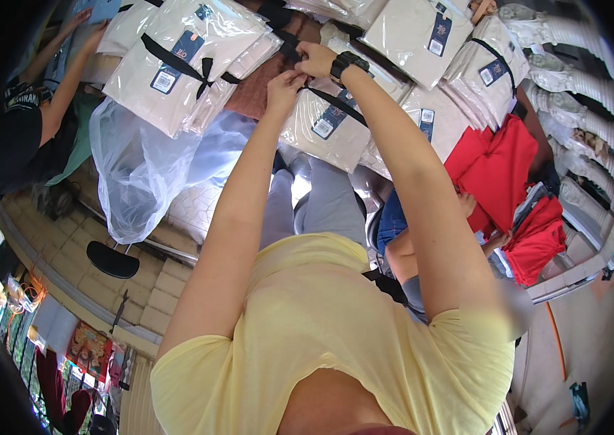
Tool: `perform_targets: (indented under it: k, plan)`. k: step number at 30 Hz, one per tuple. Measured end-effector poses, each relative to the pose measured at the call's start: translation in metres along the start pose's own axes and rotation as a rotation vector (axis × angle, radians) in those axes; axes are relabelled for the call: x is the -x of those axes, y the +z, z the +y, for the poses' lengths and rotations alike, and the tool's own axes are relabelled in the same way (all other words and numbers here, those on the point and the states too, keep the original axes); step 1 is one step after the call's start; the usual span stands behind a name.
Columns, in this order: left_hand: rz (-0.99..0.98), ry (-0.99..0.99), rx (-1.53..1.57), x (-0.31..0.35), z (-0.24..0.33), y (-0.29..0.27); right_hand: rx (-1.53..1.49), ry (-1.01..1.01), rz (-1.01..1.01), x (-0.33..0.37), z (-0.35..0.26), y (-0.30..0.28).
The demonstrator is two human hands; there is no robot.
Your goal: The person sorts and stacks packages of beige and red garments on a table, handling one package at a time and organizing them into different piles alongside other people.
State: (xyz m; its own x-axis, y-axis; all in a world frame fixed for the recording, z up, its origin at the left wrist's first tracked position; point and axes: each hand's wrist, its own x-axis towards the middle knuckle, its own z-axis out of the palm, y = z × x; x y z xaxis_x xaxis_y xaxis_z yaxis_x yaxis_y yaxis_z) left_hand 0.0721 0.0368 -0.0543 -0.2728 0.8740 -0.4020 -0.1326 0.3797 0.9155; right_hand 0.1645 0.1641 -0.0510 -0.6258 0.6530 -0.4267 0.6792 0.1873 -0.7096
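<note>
Both hands work at upper centre of the head view. Left hand (285, 81) is pinched together on the black ribbon (336, 104); right hand (315, 58), with a dark watch at the wrist, is likewise closed on the same ribbon slightly higher. Ribbon crosses a cream folded garment pack (325, 127) in clear film, lying just below the hands among similar tied packs (183, 61).

Judgement: the pack looks light and soft, its film slippery; the ribbon is limp and best gripped near the crossing or loose ends.

Red folded cloths (503, 174) lie at right, a loose clear bag (140, 167) at left. Another person's arm (67, 72) reaches in at upper left.
</note>
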Motion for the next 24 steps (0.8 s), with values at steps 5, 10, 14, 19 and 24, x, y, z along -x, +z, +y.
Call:
perform_targets:
  k: [5, 10, 14, 19, 24]
  plan:
    - [0.156, -0.126, 0.266, -0.001, -0.036, -0.023, 0.208, -0.239, -0.044, 0.024, -0.025, 0.009]
    - [0.241, -0.136, 0.357, 0.006, -0.014, -0.009, 0.285, -0.229, 0.072, 0.042, -0.023, 0.01]
    - [0.071, -0.053, 0.164, 0.004, -0.016, -0.025, 0.377, -0.18, 0.07, 0.049, -0.03, 0.006]
    - [-0.041, -0.005, 0.109, 0.004, -0.019, -0.029, 0.345, -0.248, 0.08, 0.042, -0.022, -0.003]
    - [0.072, 0.017, 0.085, 0.009, -0.025, -0.024, 0.277, -0.108, -0.007, 0.045, -0.039, -0.003]
